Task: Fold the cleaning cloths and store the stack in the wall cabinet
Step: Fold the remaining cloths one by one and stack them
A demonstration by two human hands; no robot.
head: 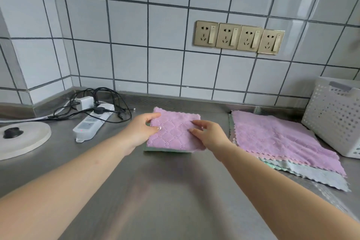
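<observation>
A folded pink cloth lies on top of a small folded stack on the steel counter, a green cloth edge showing beneath it. My left hand rests at the stack's left edge, its thumb and fingers touching the pink cloth. My right hand lies on the stack's right side with fingers spread flat on the cloth. To the right sits a pile of unfolded cloths, pink on top with green and pale blue ones under it. No wall cabinet is in view.
A white perforated basket stands at the far right against the tiled wall. A white power strip with black cables lies at the left, beside a round white lid. Several wall sockets sit above the counter.
</observation>
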